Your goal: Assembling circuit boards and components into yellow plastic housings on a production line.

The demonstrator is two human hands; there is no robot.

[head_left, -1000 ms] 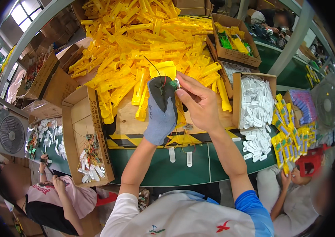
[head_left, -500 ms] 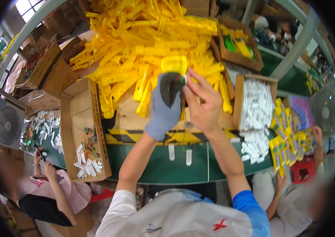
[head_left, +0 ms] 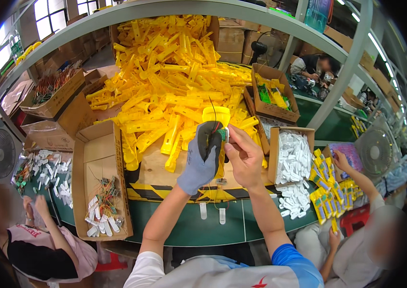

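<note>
My left hand (head_left: 197,161), in a grey and black glove, is wrapped around a yellow plastic casing (head_left: 216,114) whose wide end sticks up above the fingers. A small green circuit board (head_left: 223,134) shows at the casing between both hands. A thin dark wire rises past the casing's top. My bare right hand (head_left: 246,156) pinches at a small white piece (head_left: 227,135) at the board's edge, its fingers closed. Below the hands, thin wires run down to two white plastic strips (head_left: 203,211) lying on the green tabletop (head_left: 165,225).
A big heap of yellow casings (head_left: 165,91) lies ahead. An open carton (head_left: 98,158) at left holds wired boards and white pieces. To the right stands a box of white pieces (head_left: 294,153), with yellow assembled units (head_left: 326,187) beyond. Co-workers sit on both sides.
The view has tilted upward, so the table appears lower and more of the background shows. Both hands stay together at the casing; a dark wire now stands out above it.
</note>
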